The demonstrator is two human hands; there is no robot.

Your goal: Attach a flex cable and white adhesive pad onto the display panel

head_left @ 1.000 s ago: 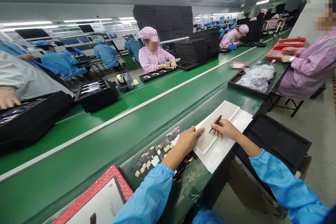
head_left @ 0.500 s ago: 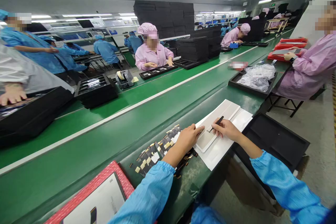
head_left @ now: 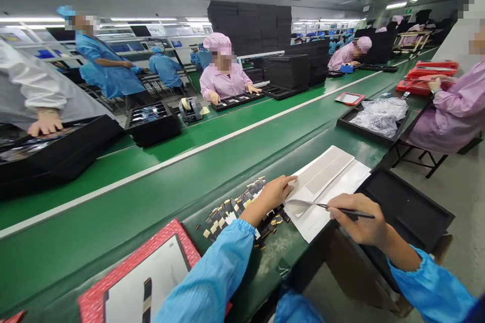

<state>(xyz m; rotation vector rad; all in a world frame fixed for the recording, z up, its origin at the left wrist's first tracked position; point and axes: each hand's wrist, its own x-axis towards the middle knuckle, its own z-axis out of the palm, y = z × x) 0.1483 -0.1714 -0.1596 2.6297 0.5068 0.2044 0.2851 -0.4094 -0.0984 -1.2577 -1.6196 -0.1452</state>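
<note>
Peeling film at the green bench

Left hand (head_left: 273, 195) presses flat on the white rectangular card (head_left: 322, 176); right hand (head_left: 359, 219) grips slim black tweezers (head_left: 346, 210) (pinching a thin translucent film (head_left: 303, 205)).

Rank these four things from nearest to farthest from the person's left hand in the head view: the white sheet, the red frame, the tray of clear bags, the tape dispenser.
From the left hand:
1. White sheet, touching its fingertips, to the right.
2. Red frame, lower left, by the sleeve.
3. Tray of clear bags, farther right along the table.
4. Tape dispenser, across the belt.
</note>
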